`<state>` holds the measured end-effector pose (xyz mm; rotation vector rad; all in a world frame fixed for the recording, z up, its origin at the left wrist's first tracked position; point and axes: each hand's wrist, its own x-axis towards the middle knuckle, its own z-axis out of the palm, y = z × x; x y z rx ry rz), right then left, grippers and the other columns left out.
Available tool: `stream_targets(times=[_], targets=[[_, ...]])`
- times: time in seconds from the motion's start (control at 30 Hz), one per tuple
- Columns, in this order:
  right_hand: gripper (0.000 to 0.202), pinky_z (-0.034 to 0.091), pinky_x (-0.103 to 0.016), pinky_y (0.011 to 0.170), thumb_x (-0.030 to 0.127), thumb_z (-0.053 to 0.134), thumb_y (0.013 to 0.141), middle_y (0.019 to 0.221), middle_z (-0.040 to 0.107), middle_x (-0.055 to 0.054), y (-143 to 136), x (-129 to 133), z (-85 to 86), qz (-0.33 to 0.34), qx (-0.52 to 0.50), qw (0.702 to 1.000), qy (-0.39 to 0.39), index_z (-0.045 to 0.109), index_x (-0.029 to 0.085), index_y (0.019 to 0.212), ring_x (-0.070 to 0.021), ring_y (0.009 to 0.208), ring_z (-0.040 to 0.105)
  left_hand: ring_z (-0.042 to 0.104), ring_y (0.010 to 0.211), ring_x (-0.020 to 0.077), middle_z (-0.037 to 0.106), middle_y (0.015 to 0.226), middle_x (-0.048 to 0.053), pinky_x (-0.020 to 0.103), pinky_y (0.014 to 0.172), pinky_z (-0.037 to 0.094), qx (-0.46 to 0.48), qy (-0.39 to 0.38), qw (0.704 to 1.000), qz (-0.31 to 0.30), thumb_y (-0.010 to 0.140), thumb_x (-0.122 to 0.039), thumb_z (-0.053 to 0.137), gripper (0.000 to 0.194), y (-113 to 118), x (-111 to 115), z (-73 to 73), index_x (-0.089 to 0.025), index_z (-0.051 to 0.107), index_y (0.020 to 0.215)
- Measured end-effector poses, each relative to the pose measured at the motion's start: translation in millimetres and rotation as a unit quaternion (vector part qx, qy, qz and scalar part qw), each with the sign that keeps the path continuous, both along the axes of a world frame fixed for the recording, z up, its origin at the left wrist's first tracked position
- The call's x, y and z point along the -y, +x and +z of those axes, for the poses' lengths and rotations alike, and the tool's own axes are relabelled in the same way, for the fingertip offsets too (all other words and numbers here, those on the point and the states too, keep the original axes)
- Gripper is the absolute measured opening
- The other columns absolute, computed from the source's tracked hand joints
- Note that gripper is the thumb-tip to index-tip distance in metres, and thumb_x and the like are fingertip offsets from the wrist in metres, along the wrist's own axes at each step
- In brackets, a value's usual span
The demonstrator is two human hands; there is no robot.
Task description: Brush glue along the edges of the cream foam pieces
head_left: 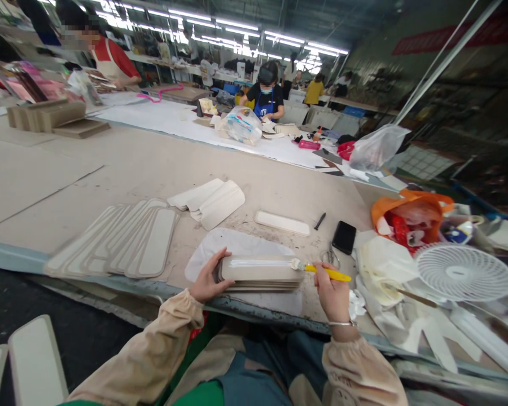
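Observation:
A stack of long grey-beige panels (258, 273) lies at the table's near edge, on a white sheet (224, 239). My left hand (210, 277) grips the stack's left end, thumb in front and fingers behind. A yellow-handled brush (328, 273) is held in my right hand (332, 293), its bristles touching the right part of the top panel. A white wet-looking streak runs along that panel. Behind the stack lies a single cream panel with a beige rim (281, 223).
Rimmed panels (156, 242) fan out at left, with cream pieces (218, 203) behind them. Rightward are a black phone (344, 237), scissors (330, 256), an orange bag (410, 208) and a white fan (464, 272). People work across the table.

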<state>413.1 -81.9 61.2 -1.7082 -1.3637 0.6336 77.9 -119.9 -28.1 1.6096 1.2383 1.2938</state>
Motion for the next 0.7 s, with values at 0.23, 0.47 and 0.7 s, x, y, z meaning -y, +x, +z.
stream_targets(times=[0.23,0.47,0.7], targets=[[0.03,0.032,-0.025,0.045,0.049,0.057,0.086,0.05,0.047,0.006,-59.1,14.5,14.1,0.097,-0.225,0.969,-0.021,0.06,0.019,0.088,-0.0113,0.044,0.04,0.051,0.127,0.0311,0.054,0.134,0.015,0.052,0.113,0.035,-0.011,0.016,1.0,0.0,0.071,-0.034,0.08,0.091,-0.3,0.6,0.3,-0.02,0.033,0.148],[0.028,0.025,-0.023,0.041,0.048,0.055,0.086,0.047,0.044,0.008,-137.2,22.5,0.3,0.22,-0.332,0.911,-0.107,0.056,0.02,0.086,-0.0088,0.039,0.033,0.053,0.124,0.0305,0.053,0.134,0.015,0.05,0.109,0.04,0.014,0.011,1.0,-0.008,0.071,-0.036,0.08,0.091,1.3,0.6,0.9,-0.019,0.033,0.148],[0.026,0.027,-0.025,0.043,0.045,0.053,0.087,0.048,0.046,0.007,-113.9,21.5,-3.1,0.212,-0.232,0.944,-0.104,0.059,0.02,0.086,-0.0106,0.041,0.038,0.053,0.124,0.0301,0.055,0.132,0.014,0.05,0.111,0.039,0.008,0.003,1.0,-0.007,0.069,-0.034,0.081,0.092,1.1,-0.5,3.6,-0.019,0.034,0.147]])
